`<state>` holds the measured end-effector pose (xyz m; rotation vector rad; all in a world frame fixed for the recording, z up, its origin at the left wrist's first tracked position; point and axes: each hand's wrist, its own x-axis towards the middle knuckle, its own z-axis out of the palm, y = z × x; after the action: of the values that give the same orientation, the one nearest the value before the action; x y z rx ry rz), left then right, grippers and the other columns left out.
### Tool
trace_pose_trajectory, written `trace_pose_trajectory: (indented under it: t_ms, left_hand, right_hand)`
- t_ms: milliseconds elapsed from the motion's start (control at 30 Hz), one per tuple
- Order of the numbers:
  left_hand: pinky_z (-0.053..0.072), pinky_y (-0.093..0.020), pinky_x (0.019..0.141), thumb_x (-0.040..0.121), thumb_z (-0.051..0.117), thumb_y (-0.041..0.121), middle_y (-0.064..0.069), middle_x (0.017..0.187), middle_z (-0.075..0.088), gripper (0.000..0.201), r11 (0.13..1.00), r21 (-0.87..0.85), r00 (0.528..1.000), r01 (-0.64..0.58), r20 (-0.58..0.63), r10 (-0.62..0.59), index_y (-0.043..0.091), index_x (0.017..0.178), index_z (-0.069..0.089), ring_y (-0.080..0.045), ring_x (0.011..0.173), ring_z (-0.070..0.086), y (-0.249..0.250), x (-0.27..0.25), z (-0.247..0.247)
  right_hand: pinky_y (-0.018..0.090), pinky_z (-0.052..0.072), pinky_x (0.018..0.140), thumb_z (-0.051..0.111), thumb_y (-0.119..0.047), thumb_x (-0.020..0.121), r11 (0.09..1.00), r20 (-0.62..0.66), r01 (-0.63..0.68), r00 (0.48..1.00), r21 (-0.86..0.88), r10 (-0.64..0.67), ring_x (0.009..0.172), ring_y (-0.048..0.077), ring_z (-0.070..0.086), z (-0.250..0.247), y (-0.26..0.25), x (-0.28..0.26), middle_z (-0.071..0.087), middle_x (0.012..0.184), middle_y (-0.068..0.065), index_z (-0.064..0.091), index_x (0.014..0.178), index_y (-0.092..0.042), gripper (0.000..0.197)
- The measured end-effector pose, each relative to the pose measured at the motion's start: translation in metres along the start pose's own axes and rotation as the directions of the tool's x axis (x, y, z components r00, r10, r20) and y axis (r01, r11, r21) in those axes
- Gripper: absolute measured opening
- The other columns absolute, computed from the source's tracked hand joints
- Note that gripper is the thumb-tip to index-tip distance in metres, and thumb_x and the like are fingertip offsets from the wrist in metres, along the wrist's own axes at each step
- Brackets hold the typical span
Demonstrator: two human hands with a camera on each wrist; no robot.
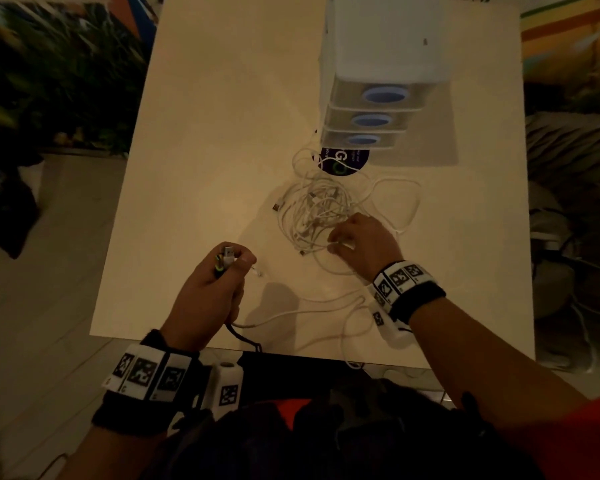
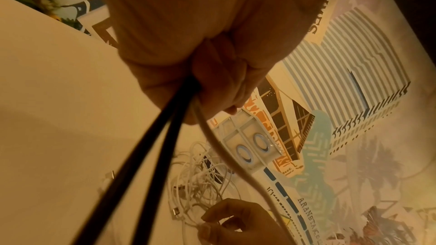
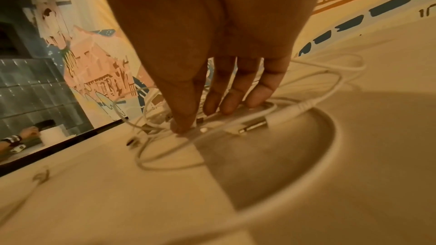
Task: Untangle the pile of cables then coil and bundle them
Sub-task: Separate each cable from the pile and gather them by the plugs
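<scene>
A tangled pile of white cables (image 1: pixel 317 209) lies right of centre on the cream table (image 1: pixel 194 161). My left hand (image 1: pixel 236 268) is raised near the front edge and grips a bunch of cable ends: a white USB plug (image 1: pixel 228 252) and a black plug with a green ring (image 1: pixel 219 269) stick out above the fist. In the left wrist view two black strands (image 2: pixel 151 148) and a white strand (image 2: pixel 219 148) run out under the left hand (image 2: pixel 212 96). My right hand (image 1: pixel 335 245) (image 3: pixel 191 124) reaches into the pile's near edge, thumb and finger pinching a white strand.
A white drawer unit (image 1: pixel 371 119) with blue round handles stands at the back right, a black round sticker (image 1: pixel 343 161) in front of it. A loose white cable (image 1: pixel 326 303) trails along the front edge and hangs over it. The table's left half is bare.
</scene>
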<state>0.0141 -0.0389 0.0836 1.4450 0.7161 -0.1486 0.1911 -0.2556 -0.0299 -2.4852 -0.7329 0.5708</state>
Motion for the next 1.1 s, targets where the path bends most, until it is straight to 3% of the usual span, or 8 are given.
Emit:
trace_pose_trajectory:
  t_ms: [133,333,533,667,767,833,967,1100]
  left_hand:
    - [0.028,-0.023,0.042,0.106,0.048,0.020,0.001,0.052,0.031,0.020,0.998,0.054,1.000,-0.021,0.021,0.019,0.002,0.101,0.054,-0.016,0.044,0.024,0.003,0.005,0.006]
    - [0.026,-0.024,0.044,0.105,0.049,0.021,-0.001,0.053,0.031,0.018,0.998,0.048,0.997,-0.035,0.064,0.032,0.005,0.100,0.056,-0.016,0.043,0.025,0.008,0.011,0.015]
    - [0.028,-0.028,0.045,0.106,0.049,0.025,-0.003,0.053,0.031,0.016,0.981,0.125,0.988,-0.147,0.058,0.141,0.012,0.103,0.059,-0.017,0.044,0.028,0.025,0.012,0.032]
    - [0.036,-0.029,0.049,0.105,0.048,0.031,0.004,0.054,0.041,0.022,0.923,0.243,0.954,-0.297,0.125,0.274,0.031,0.124,0.058,-0.017,0.047,0.036,0.046,0.010,0.048]
    - [0.044,-0.011,0.072,0.104,0.050,0.030,0.015,0.100,0.067,0.034,0.846,0.332,0.907,-0.418,0.205,0.368,0.036,0.137,0.051,-0.002,0.075,0.059,0.060,0.010,0.061]
    - [0.048,-0.019,0.081,0.103,0.050,0.037,0.013,0.126,0.064,0.038,0.759,0.436,0.873,-0.484,0.306,0.380,0.041,0.141,0.048,0.004,0.088,0.060,0.064,0.012,0.068]
    - [0.051,-0.033,0.088,0.103,0.050,0.039,0.012,0.121,0.064,0.029,0.587,0.632,0.862,-0.506,0.386,0.328,0.041,0.131,0.055,-0.011,0.105,0.061,0.059,0.015,0.073]
    - [0.049,-0.032,0.090,0.103,0.053,0.017,0.013,0.112,0.069,0.022,0.785,0.485,0.919,-0.387,0.277,0.281,0.031,0.109,0.069,-0.001,0.101,0.062,0.047,0.017,0.068]
  right_hand:
    - [0.042,0.051,0.084,0.067,-0.035,0.092,0.997,-0.034,0.022,0.999,0.078,-0.020,0.093,0.020,0.063,-0.011,-0.007,-0.007,0.069,0.099,-0.002,0.068,0.101,-0.024,0.014]
    - [0.022,0.053,0.076,0.070,-0.040,0.090,0.949,-0.153,0.033,0.988,0.314,0.016,0.081,0.004,0.066,-0.058,-0.024,-0.032,0.072,0.089,-0.014,0.071,0.099,-0.028,0.015]
    - [0.028,0.053,0.075,0.078,-0.032,0.085,0.902,-0.235,0.092,0.972,0.421,0.011,0.076,0.005,0.063,-0.095,-0.036,-0.057,0.071,0.081,-0.022,0.077,0.095,-0.027,0.012]
    - [0.031,0.053,0.071,0.080,-0.025,0.085,0.886,-0.275,0.204,0.957,0.416,-0.091,0.073,0.008,0.064,-0.118,-0.053,-0.069,0.068,0.074,-0.020,0.077,0.096,-0.023,0.012]
    - [0.032,0.052,0.070,0.080,-0.024,0.084,0.869,-0.303,0.281,0.939,0.406,-0.162,0.072,0.011,0.065,-0.136,-0.066,-0.077,0.069,0.076,-0.014,0.076,0.094,-0.023,0.011]
    - [0.031,0.051,0.069,0.080,-0.023,0.084,0.854,-0.301,0.319,0.932,0.412,-0.203,0.072,0.012,0.066,-0.145,-0.073,-0.082,0.070,0.076,-0.011,0.076,0.094,-0.023,0.010]
    - [0.026,0.050,0.067,0.080,-0.022,0.084,0.842,-0.274,0.360,0.925,0.402,-0.264,0.071,0.010,0.066,-0.148,-0.080,-0.092,0.069,0.073,-0.013,0.075,0.093,-0.023,0.010]
    - [0.028,0.052,0.068,0.081,-0.022,0.083,0.849,-0.203,0.328,0.943,0.415,-0.265,0.071,0.010,0.067,-0.129,-0.071,-0.104,0.070,0.073,-0.010,0.074,0.092,-0.024,0.011]
